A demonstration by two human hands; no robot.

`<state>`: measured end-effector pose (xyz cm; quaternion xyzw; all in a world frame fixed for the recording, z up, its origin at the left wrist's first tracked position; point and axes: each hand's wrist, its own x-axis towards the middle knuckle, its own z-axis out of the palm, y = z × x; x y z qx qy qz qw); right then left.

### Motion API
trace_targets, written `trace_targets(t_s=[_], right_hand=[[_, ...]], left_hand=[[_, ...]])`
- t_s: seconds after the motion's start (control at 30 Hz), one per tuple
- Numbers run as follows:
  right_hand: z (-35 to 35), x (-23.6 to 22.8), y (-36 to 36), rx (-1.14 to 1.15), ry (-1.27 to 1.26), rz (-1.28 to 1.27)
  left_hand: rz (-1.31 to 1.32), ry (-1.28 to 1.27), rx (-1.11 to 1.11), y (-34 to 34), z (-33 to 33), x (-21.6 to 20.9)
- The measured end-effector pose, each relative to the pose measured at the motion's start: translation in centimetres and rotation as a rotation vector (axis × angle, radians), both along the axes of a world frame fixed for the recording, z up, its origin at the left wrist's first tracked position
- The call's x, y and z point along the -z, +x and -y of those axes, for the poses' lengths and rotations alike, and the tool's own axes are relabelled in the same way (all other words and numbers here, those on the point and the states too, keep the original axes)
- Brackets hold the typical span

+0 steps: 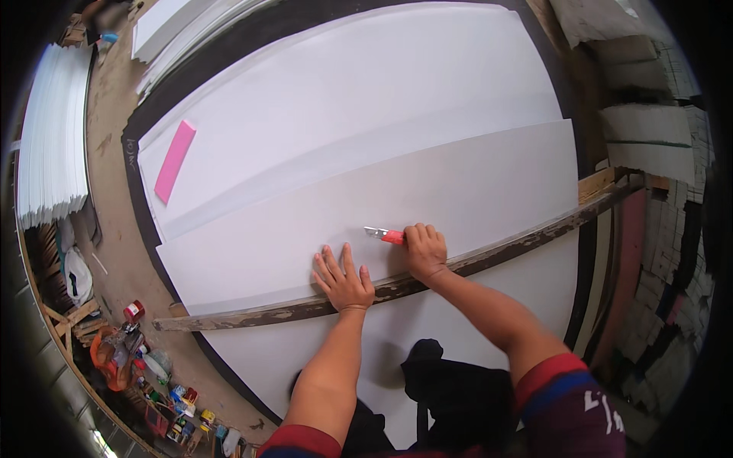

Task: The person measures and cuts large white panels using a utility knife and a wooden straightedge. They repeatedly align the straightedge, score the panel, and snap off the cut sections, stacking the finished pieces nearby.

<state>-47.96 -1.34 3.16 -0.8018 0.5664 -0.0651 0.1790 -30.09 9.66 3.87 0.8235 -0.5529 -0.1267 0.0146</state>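
My left hand (343, 284) lies open with fingers spread, pressed on a white sheet (473, 183), its wrist crossing a long worn wooden strip (496, 256). To its right, my right hand (426, 250) is closed round the red handle of a utility knife (385, 234). The knife's metal tip points left, over the sheet. The strip runs across the near part of the sheet, from lower left to upper right. Beyond the near sheet's edge, more white sheet (366, 84) shows. A flat pink bar (175, 162) rests on its left side.
Black board (141, 183) borders the white sheets. Stacked white panels (53, 130) stand at the left, and others (172, 30) lie at the far left. Bottles, cans and an orange object (114, 359) clutter the lower left. Piles of pale boards (649, 137) line the right.
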Motion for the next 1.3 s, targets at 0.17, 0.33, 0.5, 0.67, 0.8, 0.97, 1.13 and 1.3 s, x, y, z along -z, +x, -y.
trace_targets(t_s=[0.17,0.33,0.5,0.67,0.8,0.97,1.13,1.3], right_hand=[[0.8,0.5,-0.2,-0.061,0.01,-0.03],[0.7,0.5,-0.1,-0.086,-0.008,-0.073],[0.0,0.8,-0.2,-0.014,-0.15,-0.049],[-1.5,2.0,-0.7,0.096,-0.29,-0.027],[-8.7,2.0,-2.4,0.039,-0.249,-0.067],[-13.8,1.5,-1.2,-0.071,-0.169,0.069],[-9.8,0.4,7.3,0.03,-0.135,0.323],[-7.6,-2.7,16.3,-0.046,0.077,0.428]], left_hand=[[-0.015,-0.058,-0.059,-0.2,0.8,0.4],[-0.022,-0.06,-0.087,-0.4,0.8,0.4],[0.0,-0.105,-0.062,-0.5,0.5,0.8],[-0.023,-0.075,-0.181,-0.9,-0.6,2.0],[0.016,-0.009,-0.209,-2.7,-7.2,2.8],[-0.147,-0.017,-0.122,-2.2,-13.9,3.1],[-0.086,0.18,0.157,6.6,-7.2,0.5],[-0.136,0.534,0.561,18.5,-2.8,-5.4]])
